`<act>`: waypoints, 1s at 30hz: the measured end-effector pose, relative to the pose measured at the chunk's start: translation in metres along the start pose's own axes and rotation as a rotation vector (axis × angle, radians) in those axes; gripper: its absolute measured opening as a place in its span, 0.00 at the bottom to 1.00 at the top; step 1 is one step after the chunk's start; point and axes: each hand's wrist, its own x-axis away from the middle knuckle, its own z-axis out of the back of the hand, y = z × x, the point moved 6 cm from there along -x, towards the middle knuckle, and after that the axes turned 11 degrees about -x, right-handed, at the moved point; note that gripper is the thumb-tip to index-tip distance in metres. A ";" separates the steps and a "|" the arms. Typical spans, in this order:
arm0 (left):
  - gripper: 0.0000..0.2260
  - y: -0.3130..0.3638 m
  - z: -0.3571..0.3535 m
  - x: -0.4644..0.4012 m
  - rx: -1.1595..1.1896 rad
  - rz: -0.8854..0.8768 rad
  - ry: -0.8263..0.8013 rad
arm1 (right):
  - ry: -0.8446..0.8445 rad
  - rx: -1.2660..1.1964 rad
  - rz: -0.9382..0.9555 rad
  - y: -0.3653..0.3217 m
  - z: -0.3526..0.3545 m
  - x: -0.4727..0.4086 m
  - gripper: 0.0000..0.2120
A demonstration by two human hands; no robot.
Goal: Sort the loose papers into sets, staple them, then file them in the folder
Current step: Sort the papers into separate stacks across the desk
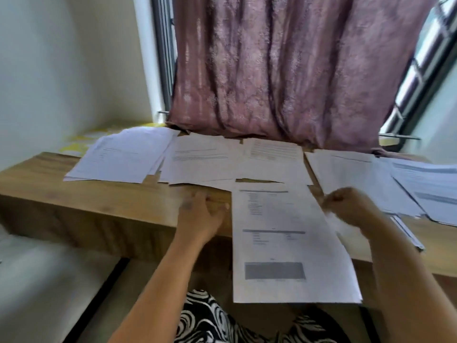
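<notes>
While the printed sheet [284, 243] runs lengthwise away from the body between both hands, right hand [351, 206] pinches its right edge; left hand [200, 211] rests loose on the desk [99, 194].

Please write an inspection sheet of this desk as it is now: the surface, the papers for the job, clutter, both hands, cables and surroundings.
Surface: wooden desk, bare at its near left part.
Job's things: paper piles lie along the far edge, a left pile, a middle pile and a right pile; a printed sheet overhangs the near edge. No stapler or folder clearly seen.
Clutter: nothing seen.
Hands: left hand rests on the desk, fingers relaxed; right hand is blurred at the printed sheet's right edge, grip unclear.
Cables: nothing seen.
Surroundings: pink curtain over a barred window; white wall on the left.
</notes>
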 end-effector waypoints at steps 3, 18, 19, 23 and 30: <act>0.28 0.029 -0.031 0.014 -0.163 -0.059 -0.095 | -0.052 0.133 -0.039 0.018 -0.022 0.028 0.20; 0.31 0.066 -0.036 0.032 -0.190 -0.123 -0.112 | -0.017 0.095 0.000 0.033 -0.022 0.018 0.31; 0.32 0.065 -0.036 0.031 -0.183 -0.115 -0.125 | -0.029 0.091 -0.013 0.034 -0.022 0.016 0.31; 0.30 0.065 -0.030 0.025 -0.151 -0.088 -0.170 | -0.076 0.048 -0.069 0.041 -0.018 0.009 0.32; 0.37 0.063 -0.027 0.022 -0.160 -0.087 -0.169 | -0.110 -0.011 -0.053 0.044 -0.021 0.008 0.26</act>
